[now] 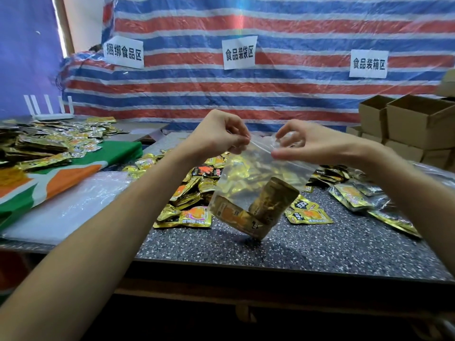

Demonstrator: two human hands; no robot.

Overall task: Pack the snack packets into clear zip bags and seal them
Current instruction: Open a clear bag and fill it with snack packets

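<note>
At frame centre, the left hand (221, 135) and right hand (311, 145) each pinched a top corner of a clear plastic zip bag (256, 178). It hung over the dark speckled tabletop (320, 244) with gold foil snack packets (270, 203) at its bottom. Sealing seemed in hand; next, the fingers would need to press along the zip strip. White paper signs (239, 55) across the upper frame read 捆绑食品区, 食品装袋区, 食品装箱区.

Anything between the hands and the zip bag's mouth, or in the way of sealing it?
Nothing visible. Left hand and right hand both pinch the top edge of the clear zip bag; the snack packets inside sit low, clear of it.
</note>
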